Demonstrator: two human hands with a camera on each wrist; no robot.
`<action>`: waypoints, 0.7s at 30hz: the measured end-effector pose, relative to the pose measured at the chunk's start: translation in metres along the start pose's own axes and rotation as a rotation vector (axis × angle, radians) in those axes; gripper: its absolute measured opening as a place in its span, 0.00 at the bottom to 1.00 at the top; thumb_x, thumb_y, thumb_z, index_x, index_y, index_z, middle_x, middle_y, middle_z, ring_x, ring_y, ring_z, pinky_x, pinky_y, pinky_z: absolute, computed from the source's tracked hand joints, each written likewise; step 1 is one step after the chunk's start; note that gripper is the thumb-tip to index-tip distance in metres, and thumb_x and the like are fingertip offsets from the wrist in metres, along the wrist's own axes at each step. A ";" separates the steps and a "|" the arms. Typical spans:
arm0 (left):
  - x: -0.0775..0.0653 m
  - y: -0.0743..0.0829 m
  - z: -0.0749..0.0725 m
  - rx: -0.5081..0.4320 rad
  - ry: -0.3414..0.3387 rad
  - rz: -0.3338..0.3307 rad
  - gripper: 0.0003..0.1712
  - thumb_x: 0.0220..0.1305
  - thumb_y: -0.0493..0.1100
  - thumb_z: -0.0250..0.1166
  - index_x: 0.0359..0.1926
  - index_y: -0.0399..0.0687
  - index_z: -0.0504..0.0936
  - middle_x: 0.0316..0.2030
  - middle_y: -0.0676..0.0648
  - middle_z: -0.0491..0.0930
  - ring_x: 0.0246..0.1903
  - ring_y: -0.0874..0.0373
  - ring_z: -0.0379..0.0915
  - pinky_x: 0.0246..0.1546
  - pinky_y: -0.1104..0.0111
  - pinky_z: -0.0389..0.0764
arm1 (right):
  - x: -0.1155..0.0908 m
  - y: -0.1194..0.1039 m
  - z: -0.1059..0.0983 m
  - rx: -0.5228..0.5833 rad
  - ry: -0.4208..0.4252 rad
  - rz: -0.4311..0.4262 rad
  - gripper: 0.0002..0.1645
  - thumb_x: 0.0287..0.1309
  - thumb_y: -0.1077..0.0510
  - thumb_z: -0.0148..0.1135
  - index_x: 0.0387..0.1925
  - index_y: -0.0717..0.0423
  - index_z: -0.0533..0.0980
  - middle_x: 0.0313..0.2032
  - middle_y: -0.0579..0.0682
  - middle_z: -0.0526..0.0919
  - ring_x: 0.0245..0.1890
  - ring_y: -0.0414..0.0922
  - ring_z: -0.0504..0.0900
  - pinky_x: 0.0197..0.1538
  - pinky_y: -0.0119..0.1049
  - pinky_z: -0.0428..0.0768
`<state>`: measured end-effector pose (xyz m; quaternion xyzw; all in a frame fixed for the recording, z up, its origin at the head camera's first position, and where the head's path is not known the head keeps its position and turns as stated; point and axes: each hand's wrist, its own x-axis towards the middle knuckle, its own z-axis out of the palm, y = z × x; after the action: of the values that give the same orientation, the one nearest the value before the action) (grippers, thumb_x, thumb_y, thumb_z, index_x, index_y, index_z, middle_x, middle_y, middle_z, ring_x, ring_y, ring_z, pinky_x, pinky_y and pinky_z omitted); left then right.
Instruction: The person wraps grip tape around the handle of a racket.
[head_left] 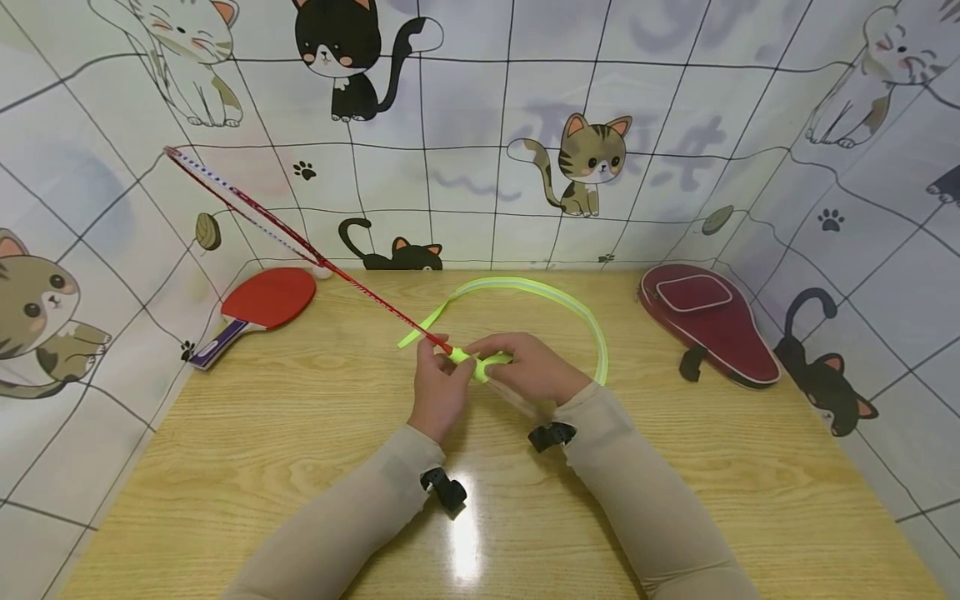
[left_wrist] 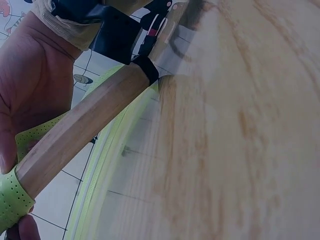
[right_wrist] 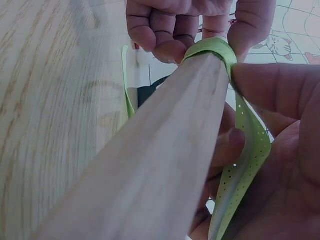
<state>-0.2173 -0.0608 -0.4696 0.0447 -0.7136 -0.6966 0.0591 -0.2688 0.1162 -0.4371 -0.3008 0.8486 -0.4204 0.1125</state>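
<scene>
Head view showed a person's left hand [head_left: 441, 389] pinching a red racket [head_left: 375, 297] between thumb and fingers, where a yellow-green wrap covered the upper part of its handle. The racket was held at a slant over the wooden table [head_left: 300, 433], its shaft and head running off toward the upper left. The right hand [head_left: 528, 367] was just beside the left, thumb and fingers pinching the perforated grip tape [head_left: 517, 283], whose loose length curved in a wide loop beyond the hands.

From the right wrist, the tape circled the top of the bare wooden handle [right_wrist: 145, 150], the right thumb pressed at its edge and the strip ran down past the palm. In the left wrist view, the handle's unwrapped stretch ended in a dark band [left_wrist: 147, 70] near the right sleeve [left_wrist: 62, 25].

One container stood out: a dark red paddle case [head_left: 708, 325] with pale piping, lying on the table well to the right, a smaller outlined panel on its face. Its contents could not be told. At the far left, a red-faced paddle [head_left: 273, 296] leaned against a wall covering [head_left: 465, 175] printed with cats.
</scene>
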 end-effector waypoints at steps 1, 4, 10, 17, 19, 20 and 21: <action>0.000 0.000 0.000 -0.007 0.001 0.000 0.29 0.69 0.36 0.63 0.66 0.47 0.62 0.30 0.48 0.73 0.28 0.57 0.68 0.32 0.66 0.71 | 0.000 0.000 0.000 0.006 -0.001 0.002 0.25 0.66 0.64 0.63 0.62 0.43 0.84 0.59 0.44 0.86 0.58 0.47 0.82 0.62 0.51 0.78; 0.000 0.000 0.001 -0.021 0.006 -0.004 0.29 0.67 0.34 0.62 0.65 0.47 0.62 0.31 0.48 0.75 0.28 0.57 0.69 0.33 0.66 0.71 | -0.001 0.000 0.000 0.013 0.000 0.010 0.26 0.65 0.65 0.61 0.61 0.44 0.84 0.57 0.45 0.87 0.55 0.47 0.82 0.58 0.48 0.78; 0.003 -0.002 0.003 -0.063 0.004 -0.004 0.30 0.64 0.31 0.60 0.65 0.45 0.62 0.35 0.45 0.77 0.32 0.56 0.71 0.35 0.67 0.73 | 0.000 0.002 0.000 0.027 0.005 0.028 0.30 0.62 0.68 0.59 0.63 0.44 0.83 0.55 0.48 0.88 0.53 0.47 0.83 0.51 0.43 0.77; 0.003 -0.001 0.002 -0.051 0.002 -0.015 0.32 0.63 0.30 0.56 0.67 0.43 0.62 0.37 0.43 0.79 0.33 0.56 0.72 0.35 0.68 0.72 | 0.001 0.002 0.000 0.034 -0.024 0.040 0.28 0.65 0.65 0.63 0.64 0.44 0.82 0.60 0.49 0.86 0.56 0.48 0.85 0.46 0.41 0.79; 0.003 0.000 0.002 -0.042 0.002 -0.017 0.33 0.63 0.31 0.58 0.68 0.43 0.62 0.37 0.43 0.80 0.33 0.56 0.72 0.35 0.68 0.71 | 0.000 0.001 0.000 0.020 -0.026 0.034 0.27 0.65 0.64 0.64 0.64 0.44 0.83 0.58 0.48 0.87 0.55 0.48 0.84 0.48 0.43 0.79; 0.003 0.000 0.002 -0.037 0.003 -0.018 0.33 0.64 0.32 0.59 0.69 0.43 0.62 0.37 0.44 0.80 0.33 0.57 0.72 0.34 0.67 0.71 | 0.001 0.001 -0.001 0.013 -0.025 0.028 0.27 0.65 0.64 0.65 0.64 0.44 0.83 0.57 0.48 0.87 0.55 0.48 0.84 0.50 0.45 0.79; 0.002 0.000 0.001 -0.029 0.001 -0.018 0.33 0.65 0.33 0.60 0.70 0.44 0.61 0.37 0.44 0.79 0.33 0.57 0.72 0.35 0.67 0.71 | 0.001 0.002 0.000 0.001 -0.023 0.021 0.27 0.64 0.64 0.66 0.63 0.45 0.83 0.56 0.48 0.87 0.55 0.48 0.84 0.53 0.47 0.79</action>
<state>-0.2200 -0.0599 -0.4697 0.0508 -0.7028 -0.7076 0.0538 -0.2704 0.1169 -0.4382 -0.2968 0.8501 -0.4161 0.1270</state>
